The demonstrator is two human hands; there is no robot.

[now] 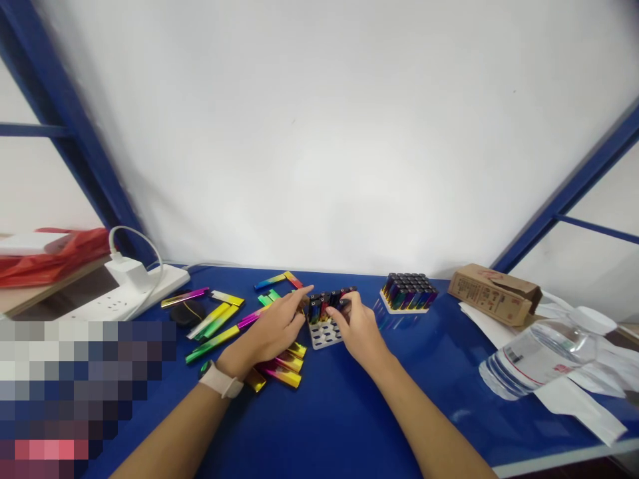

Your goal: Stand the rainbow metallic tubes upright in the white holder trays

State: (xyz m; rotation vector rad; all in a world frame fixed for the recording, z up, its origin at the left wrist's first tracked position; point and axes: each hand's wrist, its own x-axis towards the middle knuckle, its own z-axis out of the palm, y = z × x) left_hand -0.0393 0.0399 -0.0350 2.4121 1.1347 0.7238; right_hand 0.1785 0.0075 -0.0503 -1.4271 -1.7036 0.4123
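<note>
Head view: at frame centre, right hand (360, 327) pinches a dark piece (344, 303) between thumb and fingers, above the perforated tray (325, 344); left hand (277, 326) lies beside the tray's left edge, grip indeterminable; beyond, right of centre, stands a filled rack (407, 311)

We see mirror-glossy pieces (212, 344) with a metallic sheen, and 2 racks (327, 344) that look like smooth plastic. The tabletop (324, 412) shines with reflections, while the wall (319, 133) looks matt. We make out dull cardboard on the box (492, 293), clear, glossy plastic on the bottle (529, 362), smooth plastic on the power strip (172, 283) and crinkled film on the bag (94, 249).
</note>
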